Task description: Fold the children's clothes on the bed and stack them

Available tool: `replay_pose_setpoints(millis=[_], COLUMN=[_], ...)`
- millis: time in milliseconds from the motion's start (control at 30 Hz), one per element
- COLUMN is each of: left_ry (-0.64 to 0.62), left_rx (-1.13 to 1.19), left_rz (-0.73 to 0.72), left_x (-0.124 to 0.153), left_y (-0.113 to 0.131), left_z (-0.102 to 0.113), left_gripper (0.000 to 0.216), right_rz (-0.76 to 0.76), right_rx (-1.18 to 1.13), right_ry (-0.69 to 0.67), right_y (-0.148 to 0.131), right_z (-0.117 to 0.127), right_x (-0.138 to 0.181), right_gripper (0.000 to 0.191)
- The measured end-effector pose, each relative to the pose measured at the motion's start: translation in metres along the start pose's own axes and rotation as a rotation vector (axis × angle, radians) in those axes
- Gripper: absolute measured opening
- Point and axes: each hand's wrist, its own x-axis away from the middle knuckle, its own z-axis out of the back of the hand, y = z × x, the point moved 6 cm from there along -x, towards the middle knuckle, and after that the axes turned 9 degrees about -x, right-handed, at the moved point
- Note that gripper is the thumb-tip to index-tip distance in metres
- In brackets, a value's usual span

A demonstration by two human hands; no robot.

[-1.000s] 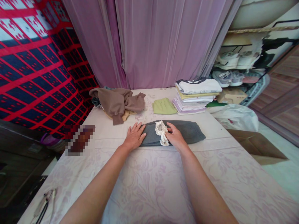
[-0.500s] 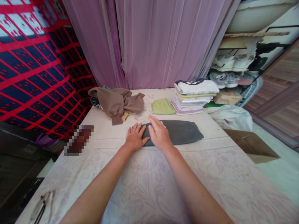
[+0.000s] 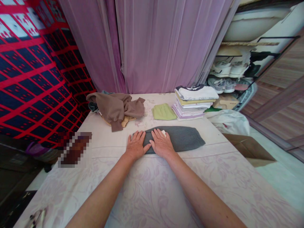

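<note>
A dark grey garment [image 3: 186, 139], which looks like trousers folded lengthwise, lies flat across the middle of the bed. My left hand [image 3: 136, 145] rests palm down on its left end, fingers spread. Beside it my right hand [image 3: 162, 142] also lies flat on the cloth, with the two thumbs almost touching. A small white patch, perhaps a label, shows by the right fingers. Behind the garment sits a folded light green piece of clothing [image 3: 163, 112].
A stack of folded clothes [image 3: 193, 101] stands at the back right, and a heap with a brown sweatshirt [image 3: 115, 107] at the back left. Glasses [image 3: 36, 217] lie near the front left edge. A shoe rack [image 3: 228, 76] and an open cardboard box [image 3: 247, 147] are to the right.
My right hand has come down from a raised, tilted pose to lie flat on the grey garment. My left hand stays on its left end. The view has shifted slightly.
</note>
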Motion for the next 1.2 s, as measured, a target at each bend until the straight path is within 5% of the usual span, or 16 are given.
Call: replay_pose_setpoints(millis=[167,400,500,600,700,833,1000,1200], left_ry=[-0.071,0.100,0.004,-0.028,-0.035,-0.063,0.000,0.075], left_rx=[-0.048,0.027,0.168,0.223,0.264,0.308,0.192,0.088], left_rz=[-0.003,-0.200,-0.243,-0.178,-0.150,-0.176,-0.211,-0.157], left_x=[-0.006,0.002,0.005,0.003,0.002,0.001,0.005,0.005], left_y=[0.007,0.060,0.074,0.074,0.070,0.067,0.075,0.084], left_z=[0.008,0.031,0.020,0.011,0.009,0.010,0.008,0.002], left_gripper=[0.067,0.053,0.053,0.056,0.061,0.059,0.061,0.058], right_rz=[0.031,0.136,-0.089,-0.430,-0.673,-0.896,-0.839,-0.722], right_rx=[-0.088,-0.667,-0.660,-0.379,-0.247,-0.380,-0.558,-1.050], right_ry=[0.059,0.343,0.591,0.763,0.706,0.499,0.408,0.725], right_y=[0.004,0.050,0.102,0.151,0.179,0.201,0.213,0.188], right_z=[0.002,0.030,0.056,0.083,0.092,0.081,0.072,0.074], right_x=[-0.003,0.005,0.027,0.062,0.087,0.097,0.088,0.086], right_gripper=[0.048,0.043,0.043,0.049,0.060,0.073,0.049,0.042])
